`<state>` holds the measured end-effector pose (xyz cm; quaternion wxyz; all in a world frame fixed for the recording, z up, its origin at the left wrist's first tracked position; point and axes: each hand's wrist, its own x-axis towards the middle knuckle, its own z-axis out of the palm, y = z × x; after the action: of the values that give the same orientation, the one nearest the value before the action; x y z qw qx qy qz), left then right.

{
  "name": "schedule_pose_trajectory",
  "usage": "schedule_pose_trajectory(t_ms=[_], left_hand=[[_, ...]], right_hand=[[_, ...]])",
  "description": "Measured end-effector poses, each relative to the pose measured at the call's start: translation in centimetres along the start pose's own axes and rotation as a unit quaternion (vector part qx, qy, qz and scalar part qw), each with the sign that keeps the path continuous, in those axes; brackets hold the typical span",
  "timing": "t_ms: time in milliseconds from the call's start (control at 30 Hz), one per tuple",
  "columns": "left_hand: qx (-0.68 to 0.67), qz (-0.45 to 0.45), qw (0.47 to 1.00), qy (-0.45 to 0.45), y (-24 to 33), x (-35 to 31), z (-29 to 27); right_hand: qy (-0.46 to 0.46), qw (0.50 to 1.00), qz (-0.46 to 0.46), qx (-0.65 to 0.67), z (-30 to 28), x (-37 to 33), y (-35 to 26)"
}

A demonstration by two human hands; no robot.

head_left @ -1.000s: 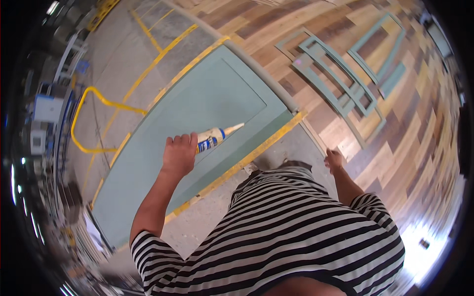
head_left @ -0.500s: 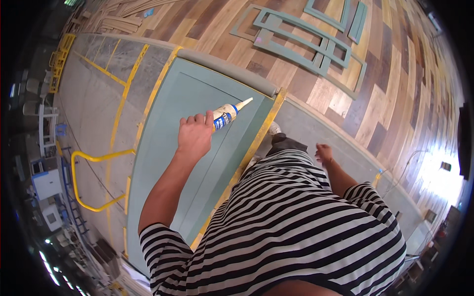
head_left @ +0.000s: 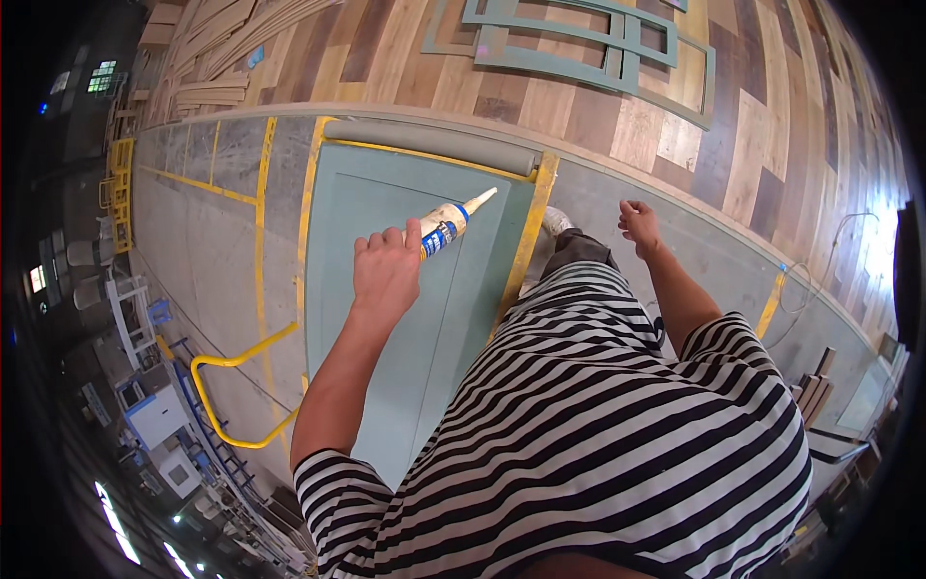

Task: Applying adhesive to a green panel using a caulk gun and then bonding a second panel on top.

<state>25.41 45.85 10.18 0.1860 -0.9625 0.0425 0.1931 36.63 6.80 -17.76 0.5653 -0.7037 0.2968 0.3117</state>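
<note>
My left hand (head_left: 388,272) is closed around a cream-and-blue glue bottle (head_left: 445,230). Its long tapered nozzle points up and to the right, above the green panel. That panel (head_left: 386,357) has a recessed centre and lies in a yellow-edged frame (head_left: 528,232) to my left; my forearm covers part of it. Off to the right, beyond the yellow edge, my right hand (head_left: 640,227) hangs over the grey floor. Its fingers are loosely bent, a little apart, and I see nothing in them.
A grey roller (head_left: 434,145) runs along the panel's far end. Green door frames (head_left: 555,58) lie overlapped on the wood-plank floor (head_left: 666,145). A yellow tube handle (head_left: 198,386) stands at the left. Wood strips (head_left: 207,95) are piled far left, and a cable (head_left: 810,289) lies at right.
The view has shifted, so the floor frames sit higher and the panel appears turned. My left hand keeps the glue bottle over the panel. My right hand has swung further forward.
</note>
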Motion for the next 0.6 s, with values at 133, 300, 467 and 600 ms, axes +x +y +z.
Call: schedule_pose_trajectory(t_ms=[133,300,467,600], left_hand=[[0.009,0.014,1.0,-0.002,-0.5,0.6,-0.2],[0.007,0.034,0.999,0.015,-0.9,0.9,-0.9],[0.014,0.034,0.999,0.023,-1.0,0.9,-0.7],[0.022,0.039,0.999,0.029,-1.0,1.0,-0.8]], right_hand=[[0.005,1.0,0.015,-0.014,-0.1,-0.2,0.6],[0.021,0.998,0.046,-0.027,-1.1,0.1,2.4],[0.031,0.997,0.058,-0.03,-1.2,-0.3,2.5],[0.03,0.998,0.046,-0.045,-0.9,-0.3,1.9]])
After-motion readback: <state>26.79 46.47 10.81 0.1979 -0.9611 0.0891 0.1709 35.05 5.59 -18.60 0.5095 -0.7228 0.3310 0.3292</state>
